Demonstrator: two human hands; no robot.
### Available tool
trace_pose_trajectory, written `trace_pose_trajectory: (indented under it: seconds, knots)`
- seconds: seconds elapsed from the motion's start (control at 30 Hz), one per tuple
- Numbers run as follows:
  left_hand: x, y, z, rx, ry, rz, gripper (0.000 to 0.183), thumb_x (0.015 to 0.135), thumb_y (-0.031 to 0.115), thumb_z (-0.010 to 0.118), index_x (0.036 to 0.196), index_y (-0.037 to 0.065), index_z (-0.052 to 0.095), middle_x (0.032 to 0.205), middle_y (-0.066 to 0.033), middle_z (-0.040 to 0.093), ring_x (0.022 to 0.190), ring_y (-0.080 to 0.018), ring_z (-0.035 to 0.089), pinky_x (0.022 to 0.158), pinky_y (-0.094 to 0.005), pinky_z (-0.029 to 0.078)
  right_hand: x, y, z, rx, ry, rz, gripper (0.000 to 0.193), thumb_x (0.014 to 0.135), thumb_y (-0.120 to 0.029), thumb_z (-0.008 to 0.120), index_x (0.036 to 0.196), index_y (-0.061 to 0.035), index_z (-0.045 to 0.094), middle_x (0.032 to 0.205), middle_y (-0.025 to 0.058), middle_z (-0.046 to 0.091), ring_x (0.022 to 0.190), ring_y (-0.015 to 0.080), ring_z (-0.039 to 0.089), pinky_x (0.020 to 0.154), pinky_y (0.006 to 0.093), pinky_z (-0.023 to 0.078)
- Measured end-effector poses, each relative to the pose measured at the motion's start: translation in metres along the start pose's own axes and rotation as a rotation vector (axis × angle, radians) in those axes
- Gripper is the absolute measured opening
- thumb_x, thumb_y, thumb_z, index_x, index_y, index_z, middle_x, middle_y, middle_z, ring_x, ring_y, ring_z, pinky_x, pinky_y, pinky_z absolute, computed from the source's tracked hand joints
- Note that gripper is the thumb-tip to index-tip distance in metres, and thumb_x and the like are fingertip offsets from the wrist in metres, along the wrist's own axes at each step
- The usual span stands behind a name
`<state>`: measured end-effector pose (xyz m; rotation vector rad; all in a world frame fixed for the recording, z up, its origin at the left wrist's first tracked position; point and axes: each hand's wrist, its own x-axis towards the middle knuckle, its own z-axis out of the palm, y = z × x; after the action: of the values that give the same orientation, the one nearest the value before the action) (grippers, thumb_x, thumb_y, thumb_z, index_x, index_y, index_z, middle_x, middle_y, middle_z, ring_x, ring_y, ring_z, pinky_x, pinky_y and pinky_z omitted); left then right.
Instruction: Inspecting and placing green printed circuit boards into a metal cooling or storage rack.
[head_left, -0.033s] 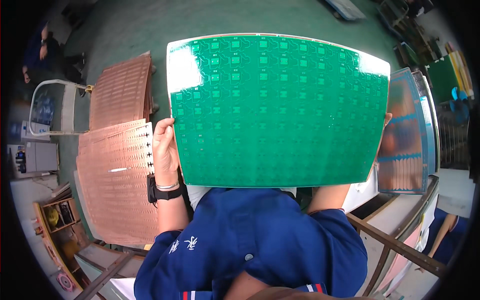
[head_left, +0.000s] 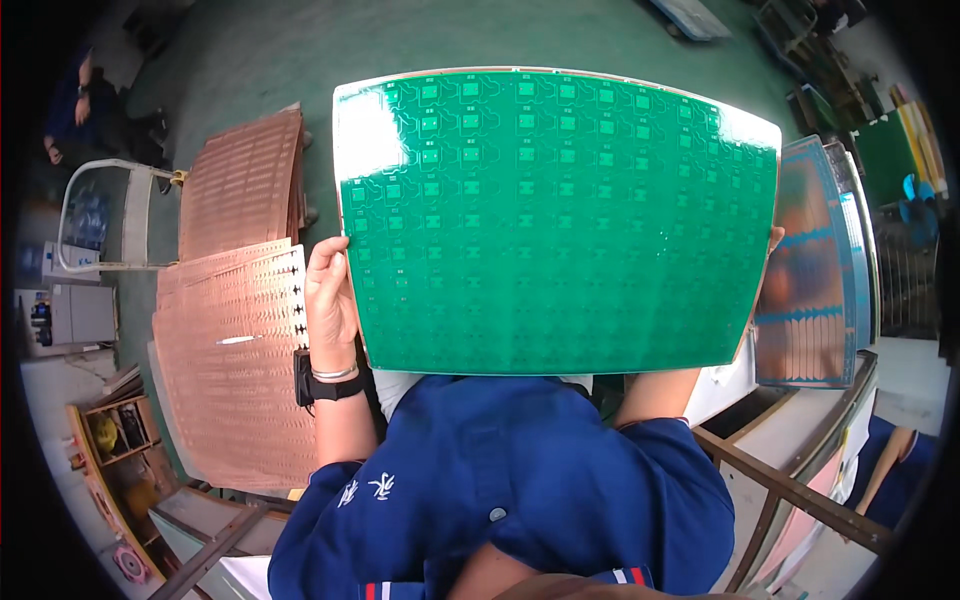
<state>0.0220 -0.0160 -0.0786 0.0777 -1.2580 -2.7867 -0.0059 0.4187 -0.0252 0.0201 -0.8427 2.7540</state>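
A large green circuit board panel (head_left: 560,230) is held up in front of my chest, its face covered in rows of small square patterns. Bright glare whitens its two far corners. My left hand (head_left: 328,285) is closed on the panel's left edge, with the thumb and fingertips showing there. On the opposite edge, only a few fingertips of my right hand (head_left: 776,237) show; the panel hides the rest of that hand. Left of the panel lies a stack of copper-coloured sheets (head_left: 225,380) with a thin white stick-like item (head_left: 239,340) on top.
Another copper-coloured stack (head_left: 240,185) stands farther off, beside a white-framed cart handle (head_left: 125,170). At right are a blue-edged framed panel (head_left: 810,270) and a metal-framed table (head_left: 790,490). One person (head_left: 75,110) is at far left, another person's arm (head_left: 888,470) at lower right.
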Motion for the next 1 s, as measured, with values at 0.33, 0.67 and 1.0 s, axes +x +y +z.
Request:
trace_pose_trajectory:
  seconds: [0.33, 0.67, 1.0]
  knots:
    - [0.008, -0.013, 0.007, -0.074, 0.035, -0.315, 0.038, 0.092, 0.013, 0.049, 0.128, 0.002, 0.042, 0.120, -0.0093, 0.054, 0.108, -0.0184, 0.054, 0.091, -0.0329, 0.046, 0.027, 0.003, -0.035, -0.114, 0.040, 0.216, 0.052, 0.093, -0.043, 0.039, 0.133, -0.0090, 0.039, 0.133, 0.0082, 0.043, 0.119, 0.0262, 0.043, 0.098, 0.0408, 0.039]
    - [0.042, 0.025, 0.062, -0.161, -0.082, 0.171, 0.032, 0.092, 0.013, 0.051, 0.123, 0.007, 0.047, 0.118, -0.0072, 0.056, 0.107, -0.0183, 0.054, 0.091, -0.0322, 0.045, 0.013, 0.043, -0.036, 0.195, -0.145, 0.022, 0.039, 0.096, -0.028, 0.038, 0.124, -0.0009, 0.043, 0.121, 0.0156, 0.053, 0.112, 0.0262, 0.051, 0.098, 0.0447, 0.041]
    - [0.023, 0.051, 0.070, -0.062, -0.318, 0.551, 0.036, 0.088, 0.006, 0.056, 0.122, 0.016, 0.053, 0.122, -0.0016, 0.055, 0.114, -0.0159, 0.049, 0.098, -0.0320, 0.037, 0.031, 0.029, -0.017, 0.040, -0.223, -0.052, 0.022, 0.095, -0.016, 0.043, 0.107, -0.0009, 0.054, 0.117, 0.0164, 0.056, 0.110, 0.0251, 0.053, 0.097, 0.0424, 0.042]
